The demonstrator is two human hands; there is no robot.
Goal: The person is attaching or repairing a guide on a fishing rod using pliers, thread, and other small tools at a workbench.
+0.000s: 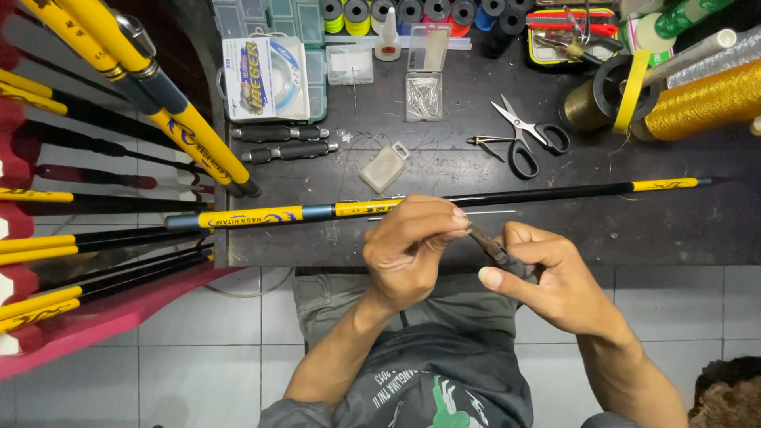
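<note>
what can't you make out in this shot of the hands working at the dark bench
Head view only:
- The slim dark tool in the right hand: its handle is buried in the fist, so its kind is unclear.
- What the left hand pinches: hidden by its own fingers.
- The black-and-yellow fishing rod: its middle is covered by the left hand.
- The gold thread spools: cut off by the right edge.

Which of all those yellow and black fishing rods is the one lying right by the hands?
The long rod lying flat across the dark table, just beyond both hands; the others lean in the rack at left.
</note>
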